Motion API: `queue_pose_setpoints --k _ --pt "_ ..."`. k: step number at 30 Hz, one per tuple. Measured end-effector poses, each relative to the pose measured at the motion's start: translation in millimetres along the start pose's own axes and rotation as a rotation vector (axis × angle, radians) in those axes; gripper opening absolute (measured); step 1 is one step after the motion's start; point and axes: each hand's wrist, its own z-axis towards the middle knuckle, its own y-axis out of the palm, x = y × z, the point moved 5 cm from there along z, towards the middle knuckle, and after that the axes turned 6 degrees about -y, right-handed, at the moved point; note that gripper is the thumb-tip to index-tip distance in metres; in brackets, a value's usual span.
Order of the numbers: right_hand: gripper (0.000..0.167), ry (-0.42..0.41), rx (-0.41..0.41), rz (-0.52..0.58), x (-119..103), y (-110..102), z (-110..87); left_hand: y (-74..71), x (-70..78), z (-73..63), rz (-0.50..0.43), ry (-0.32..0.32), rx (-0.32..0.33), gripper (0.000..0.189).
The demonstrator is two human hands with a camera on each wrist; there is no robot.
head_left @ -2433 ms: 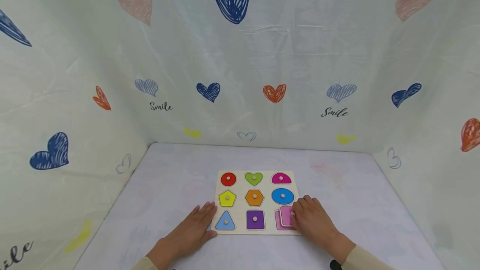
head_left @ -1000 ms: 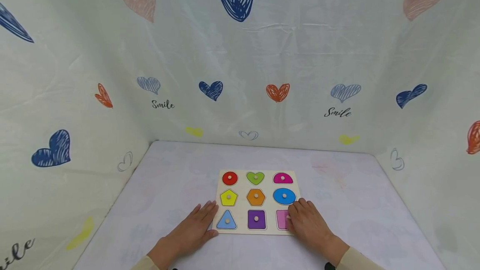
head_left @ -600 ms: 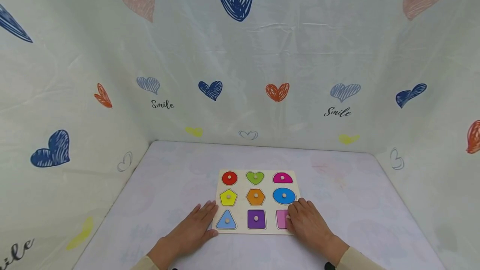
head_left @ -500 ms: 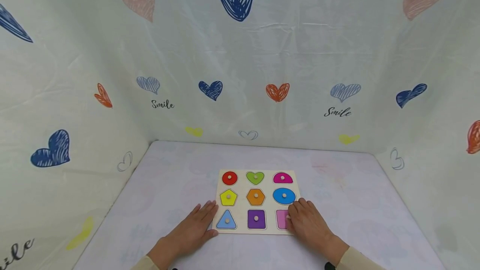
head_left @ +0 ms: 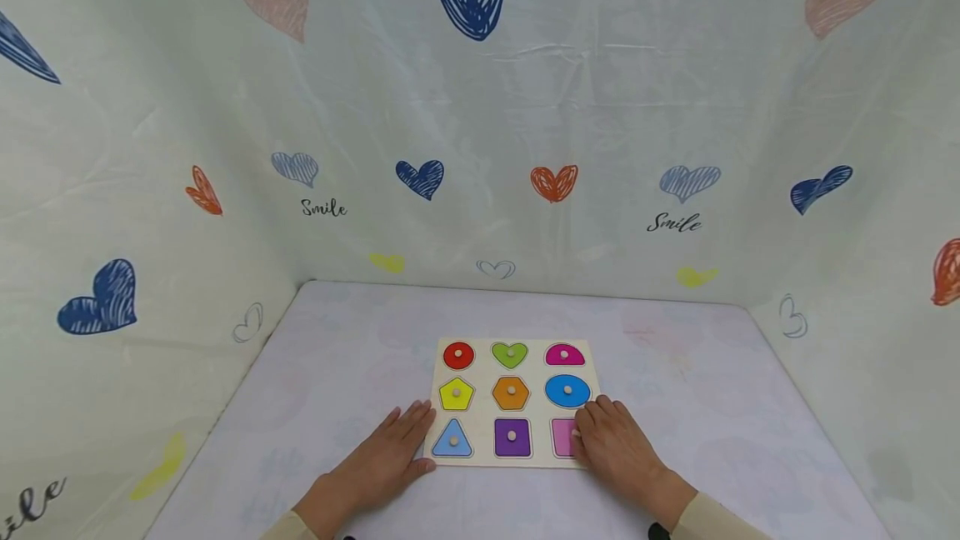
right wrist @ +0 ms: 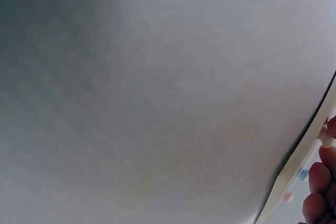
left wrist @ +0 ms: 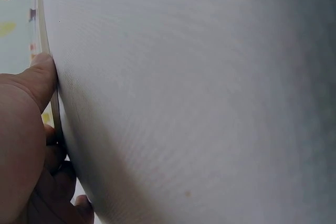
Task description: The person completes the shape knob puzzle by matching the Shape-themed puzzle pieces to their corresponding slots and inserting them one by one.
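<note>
A pale wooden puzzle board [head_left: 482, 394] lies flat on the table, with knobbed coloured shapes in its recesses. My left hand [head_left: 386, 452] rests at the board's left edge, fingers extended; in the left wrist view its thumb [left wrist: 44, 69] touches the board's side. At the near right corner sits a pink square puzzle piece [head_left: 561, 437], level in its recess as far as it shows. My right hand [head_left: 618, 452] covers its right part and pinches its knob, seen at the edge of the right wrist view [right wrist: 326, 139]. A purple square piece [head_left: 512, 450] lies just left of it.
The whitish table [head_left: 660, 373] spreads around the board. A pale curtain [head_left: 615, 90] printed with hearts and "Smile" stands behind the table and along both sides.
At first the pink square lay askew over its recess in my right hand. It then moved left and down into the recess, and has stayed there since. My left hand has kept its place.
</note>
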Motion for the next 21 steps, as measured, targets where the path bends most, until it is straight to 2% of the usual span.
queue_pose_setpoints --k 10,21 --pt "0.029 0.002 -0.01 0.007 0.0 0.3 1.0 -1.1 0.7 0.1 -0.002 -0.008 0.001 0.084" --pt "0.029 0.013 0.016 0.019 1.1 1.3 1.2 -1.8 0.5 0.1 0.015 -0.013 -0.002 0.083"
